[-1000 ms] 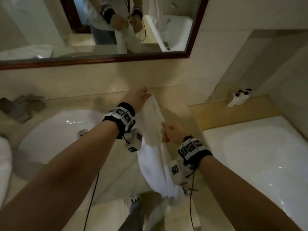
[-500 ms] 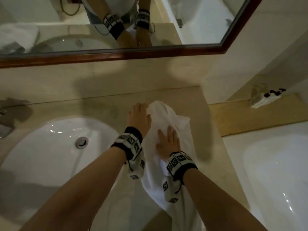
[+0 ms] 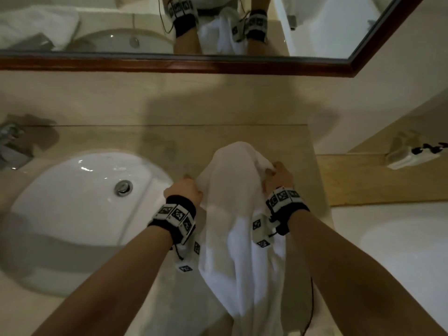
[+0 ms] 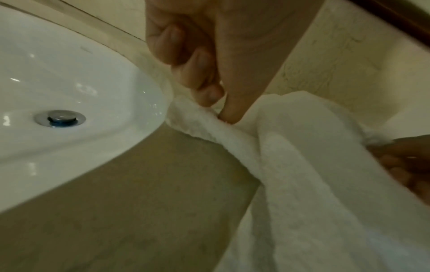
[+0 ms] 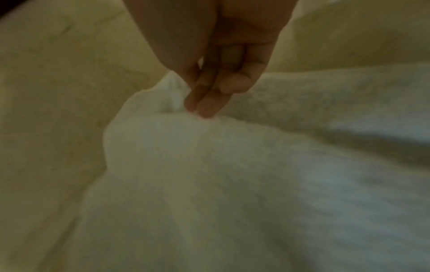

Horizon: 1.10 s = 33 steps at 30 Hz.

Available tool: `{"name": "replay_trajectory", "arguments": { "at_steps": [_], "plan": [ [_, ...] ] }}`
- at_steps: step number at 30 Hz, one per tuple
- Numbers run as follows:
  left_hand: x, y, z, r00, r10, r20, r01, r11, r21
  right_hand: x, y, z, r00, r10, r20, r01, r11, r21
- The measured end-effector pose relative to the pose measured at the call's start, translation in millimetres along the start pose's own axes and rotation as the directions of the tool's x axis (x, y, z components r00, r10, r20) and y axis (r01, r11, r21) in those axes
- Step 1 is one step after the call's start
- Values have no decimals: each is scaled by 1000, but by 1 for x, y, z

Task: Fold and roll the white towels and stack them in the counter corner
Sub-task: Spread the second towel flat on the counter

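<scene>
A white towel (image 3: 232, 197) lies lengthwise on the beige counter (image 3: 169, 141) to the right of the sink, and its near end hangs over the front edge. My left hand (image 3: 185, 189) pinches the towel's left edge (image 4: 202, 119) between thumb and curled fingers. My right hand (image 3: 276, 177) pinches the right edge, with thumb and fingertips closed on a fold of the towel (image 5: 177, 103). Between the two hands the towel humps up. The towel's far end reaches toward the back wall.
A white oval sink (image 3: 80, 214) with a metal drain (image 3: 123, 187) fills the counter's left side. A mirror with a dark wooden frame (image 3: 194, 64) hangs above. A white bathtub (image 3: 400, 251) lies to the right, past a wooden ledge (image 3: 363, 180) with a small dispenser (image 3: 412, 156).
The towel came down from the air onto the counter. My hands then pressed flat on it, and now they have moved apart to its left and right edges and pinch them.
</scene>
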<state>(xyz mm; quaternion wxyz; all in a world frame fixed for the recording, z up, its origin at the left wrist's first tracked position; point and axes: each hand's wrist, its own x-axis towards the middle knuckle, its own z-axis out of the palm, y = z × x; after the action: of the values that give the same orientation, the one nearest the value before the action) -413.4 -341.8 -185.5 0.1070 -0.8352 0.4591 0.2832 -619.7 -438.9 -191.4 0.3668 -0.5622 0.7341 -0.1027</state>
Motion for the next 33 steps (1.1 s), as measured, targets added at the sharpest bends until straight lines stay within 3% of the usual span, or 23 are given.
{"name": "replay_trajectory", "arguments": {
  "at_steps": [2, 5, 10, 16, 20, 24, 26, 29, 31, 33],
  "plan": [
    [-4, 1, 0, 999, -29, 17, 28, 999, 15, 10, 1, -8, 998, 62, -16, -60, 994, 95],
    [-4, 4, -3, 998, -66, -19, 66, 997, -33, 24, 3, -18, 992, 120, 27, -120, 892, 436],
    [-5, 10, -3, 995, -87, -44, 75, 972, -224, 40, 6, -24, 991, 90, -103, -21, 844, 536],
    [-17, 30, 24, 995, -7, -97, -3, 995, -95, 49, 13, -32, 981, 10, -193, 83, 880, 467],
    [-1, 22, 12, 988, 15, -151, -13, 1000, 11, 58, 20, -37, 967, -106, -232, 176, 935, 306],
    [28, 9, -36, 949, -6, -316, -13, 998, -56, 77, 5, -56, 940, -178, -292, 257, 930, 262],
    [42, 16, -57, 919, -69, -389, 13, 990, -144, 84, -9, -60, 939, -233, -255, 294, 926, 238],
    [52, 36, -65, 946, -188, -263, 109, 952, -288, 90, -13, -49, 969, -176, -174, 215, 946, 244],
    [41, 43, -46, 965, -85, -248, 34, 979, -202, 82, -7, -41, 982, -97, -160, 112, 990, 84],
    [24, 45, -21, 962, 64, -265, -94, 990, -103, 64, 3, -33, 981, -165, -99, 150, 978, -145]
  ]
}}
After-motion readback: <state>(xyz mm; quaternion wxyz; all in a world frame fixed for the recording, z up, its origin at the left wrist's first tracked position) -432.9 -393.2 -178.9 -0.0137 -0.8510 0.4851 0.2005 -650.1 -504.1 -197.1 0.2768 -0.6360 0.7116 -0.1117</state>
